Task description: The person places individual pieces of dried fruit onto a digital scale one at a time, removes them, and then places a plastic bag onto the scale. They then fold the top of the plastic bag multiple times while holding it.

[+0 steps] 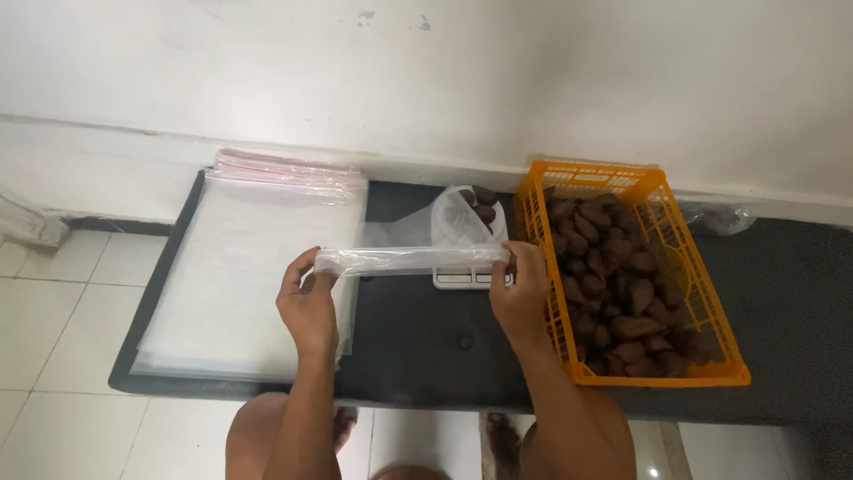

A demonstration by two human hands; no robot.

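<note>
A clear, folded plastic bag (413, 260) is held stretched between the left hand (308, 304) and right hand (520, 293), each pinched shut on one end. Its long axis runs left-right above the black mat (418, 347), beside the orange plastic crate (702, 293).

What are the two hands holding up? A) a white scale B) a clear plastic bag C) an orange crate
B: the left hand and right hand grip opposite ends of a clear plastic bag stretched between them, beside the orange crate.
</note>
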